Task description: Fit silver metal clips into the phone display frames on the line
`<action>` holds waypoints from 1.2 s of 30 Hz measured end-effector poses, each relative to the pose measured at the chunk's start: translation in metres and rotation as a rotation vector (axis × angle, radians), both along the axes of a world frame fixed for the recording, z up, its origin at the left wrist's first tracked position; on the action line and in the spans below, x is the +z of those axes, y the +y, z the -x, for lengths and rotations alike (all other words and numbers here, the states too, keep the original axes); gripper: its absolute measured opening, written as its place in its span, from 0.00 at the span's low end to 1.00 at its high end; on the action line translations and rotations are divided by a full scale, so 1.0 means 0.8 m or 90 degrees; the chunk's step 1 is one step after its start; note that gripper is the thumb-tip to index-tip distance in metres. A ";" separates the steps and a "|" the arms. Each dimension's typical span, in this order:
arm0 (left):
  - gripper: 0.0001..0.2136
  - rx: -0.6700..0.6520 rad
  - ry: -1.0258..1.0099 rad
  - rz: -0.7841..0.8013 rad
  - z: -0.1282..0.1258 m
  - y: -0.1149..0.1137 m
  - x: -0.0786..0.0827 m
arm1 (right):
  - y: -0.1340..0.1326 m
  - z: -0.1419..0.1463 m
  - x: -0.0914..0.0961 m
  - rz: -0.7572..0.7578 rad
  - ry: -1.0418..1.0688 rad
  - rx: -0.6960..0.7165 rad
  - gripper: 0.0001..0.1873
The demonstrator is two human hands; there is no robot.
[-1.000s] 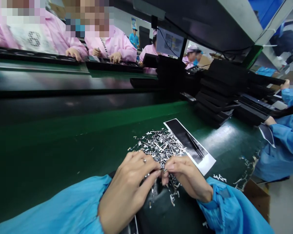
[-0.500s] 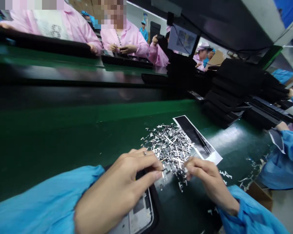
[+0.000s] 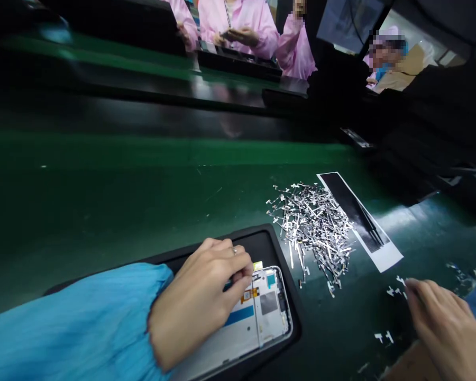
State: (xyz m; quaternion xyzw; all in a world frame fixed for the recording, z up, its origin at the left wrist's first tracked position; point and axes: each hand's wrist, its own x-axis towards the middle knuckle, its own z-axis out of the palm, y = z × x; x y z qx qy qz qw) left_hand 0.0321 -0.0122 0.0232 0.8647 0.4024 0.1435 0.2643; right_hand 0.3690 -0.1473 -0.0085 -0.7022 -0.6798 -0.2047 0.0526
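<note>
My left hand [image 3: 206, 301] rests over a phone's middle frame [image 3: 267, 312], which lies in a black tray [image 3: 262, 241]. Its fingertips pinch together at the frame's upper edge, and whether they hold a small part is hidden. A heap of thin metal strips [image 3: 311, 233] lies on the green belt to the right of the tray, beside a white-edged black paper strip [image 3: 359, 217]. My right hand [image 3: 440, 323] is at the lower right, nearest to several loose metal pieces [image 3: 396, 291], with nothing visible in it.
A green conveyor belt [image 3: 143, 153] runs across the view. Co-workers in pink smocks [image 3: 238, 26] sit beyond it. Dark stacked trays [image 3: 420, 132] rise at the right, a monitor [image 3: 351, 21] hangs above, and brown cardboard [image 3: 412, 365] shows at the bottom right.
My view has swung, showing more of the tray and phone frame. My left hand has moved from the metal heap onto the frame. My right hand has moved right, away from the heap.
</note>
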 end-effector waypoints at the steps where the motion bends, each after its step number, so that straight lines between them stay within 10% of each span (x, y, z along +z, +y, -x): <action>1: 0.11 -0.003 0.000 -0.012 -0.002 -0.001 -0.002 | 0.006 0.012 0.004 -0.010 -0.048 0.018 0.20; 6: 0.13 -0.003 -0.002 -0.060 -0.003 -0.004 -0.009 | 0.046 0.096 0.024 -0.066 0.006 0.214 0.09; 15: 0.15 0.007 -0.031 -0.133 -0.009 -0.009 -0.015 | 0.082 0.212 0.028 -0.057 0.053 0.516 0.19; 36: 0.15 -0.003 -0.059 -0.162 -0.009 -0.010 -0.015 | 0.088 0.221 -0.003 -0.132 0.058 0.566 0.17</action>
